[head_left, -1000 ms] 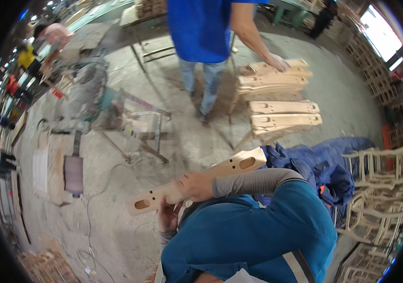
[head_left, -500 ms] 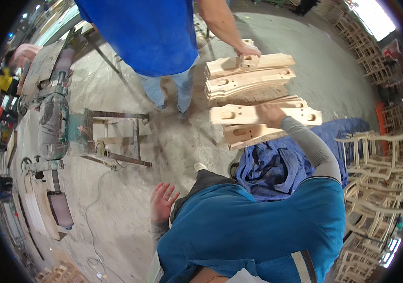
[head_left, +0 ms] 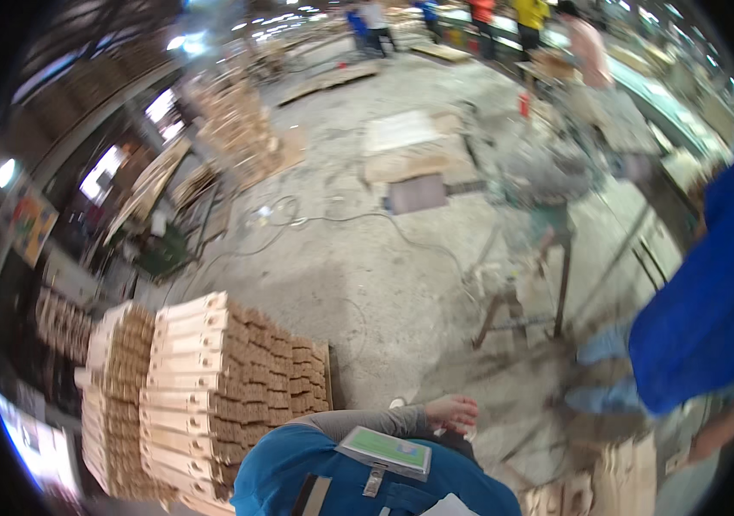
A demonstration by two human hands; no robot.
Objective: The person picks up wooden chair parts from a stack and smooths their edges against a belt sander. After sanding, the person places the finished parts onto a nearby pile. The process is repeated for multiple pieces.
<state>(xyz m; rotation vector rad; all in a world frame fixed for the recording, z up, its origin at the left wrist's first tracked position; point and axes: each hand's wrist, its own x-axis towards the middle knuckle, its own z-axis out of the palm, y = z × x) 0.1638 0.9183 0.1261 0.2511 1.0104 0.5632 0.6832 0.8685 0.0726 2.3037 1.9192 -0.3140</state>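
Observation:
My left hand [head_left: 453,414] hangs in front of my body at the lower middle, its fingers loosely bent and slightly blurred. It looks open, and I see nothing in it. The grey-sleeved forearm crosses above my blue shirt. My right hand is out of the picture. Pale shaped wooden slats [head_left: 625,477] stand grouped at the lower right edge, partly cut off. Beside them is a co-worker's hand [head_left: 711,440], belonging to the person in the blue shirt [head_left: 698,301].
Tall stacks of wooden slats [head_left: 182,378] rise at my left. A blurred machine on a metal stand [head_left: 547,185] is ahead to the right. A cable [head_left: 401,228] runs across the concrete floor [head_left: 315,275]. Several people stand far off.
The view has swung left, so the slats and the co-worker now lie at the right. My right hand, previously on a slat, has left the picture. My left hand's fingers are less spread.

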